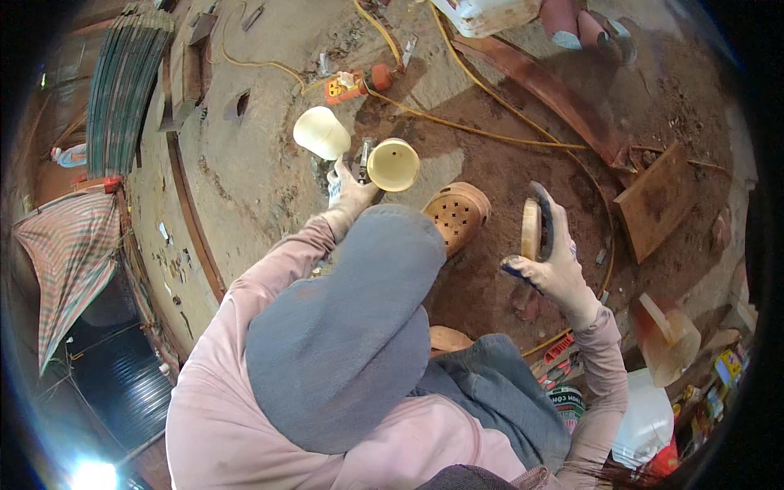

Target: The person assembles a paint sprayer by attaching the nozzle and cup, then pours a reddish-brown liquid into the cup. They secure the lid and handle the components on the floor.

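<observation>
My left hand [349, 194], in a white glove, is closed around a small metal fitting [364, 162]; its grip is partly hidden. Beside its fingers on the left is a cream cup-shaped piece [322, 133]. To the right, a second cream cup [394, 166] faces up, showing a small dark hole in its bottom. My right hand [555, 253], in a white glove with dark fingertips, pinches a flat, round tan piece [531, 230] between thumb and fingers, raised above the ground. I cannot tell whether it is a tape roll.
A brown perforated clog [457, 214] is on my foot, between the hands. Yellow hose [523, 117] runs across the dirt past an orange bottle [349, 86]. Rusty metal plates [660, 198] lie to the right. A clear plastic container [665, 339] and white jug [643, 420] stand lower right.
</observation>
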`<state>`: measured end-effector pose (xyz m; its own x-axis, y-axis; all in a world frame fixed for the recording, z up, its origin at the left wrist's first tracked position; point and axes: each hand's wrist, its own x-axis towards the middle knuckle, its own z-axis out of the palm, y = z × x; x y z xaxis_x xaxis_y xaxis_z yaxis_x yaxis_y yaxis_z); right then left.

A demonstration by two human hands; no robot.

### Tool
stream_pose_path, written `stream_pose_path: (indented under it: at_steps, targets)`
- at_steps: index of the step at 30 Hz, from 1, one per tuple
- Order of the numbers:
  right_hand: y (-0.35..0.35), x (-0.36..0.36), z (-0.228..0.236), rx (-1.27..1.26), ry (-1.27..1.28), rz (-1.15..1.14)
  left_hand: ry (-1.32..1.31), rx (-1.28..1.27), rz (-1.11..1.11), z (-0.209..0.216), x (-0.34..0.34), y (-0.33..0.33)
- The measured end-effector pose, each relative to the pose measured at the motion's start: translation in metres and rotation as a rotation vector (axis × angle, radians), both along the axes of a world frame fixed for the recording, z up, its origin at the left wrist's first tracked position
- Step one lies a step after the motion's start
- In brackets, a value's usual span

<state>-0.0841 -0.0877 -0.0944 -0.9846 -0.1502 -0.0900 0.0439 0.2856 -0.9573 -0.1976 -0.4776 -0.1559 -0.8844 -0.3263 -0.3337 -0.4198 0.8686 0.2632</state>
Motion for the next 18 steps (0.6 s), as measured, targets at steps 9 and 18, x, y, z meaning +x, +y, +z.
stream_pose_path:
  at_steps: [9,18]
  targets:
    - [0.022,0.014,0.023,-0.019,-0.094,-0.165,0.156,-0.061,0.348,-0.036,-0.002,-0.098]
    - [0.025,0.019,0.019,-0.107,-0.118,-0.196,-0.158,1.061,0.539,-0.054,-0.04,-0.153]
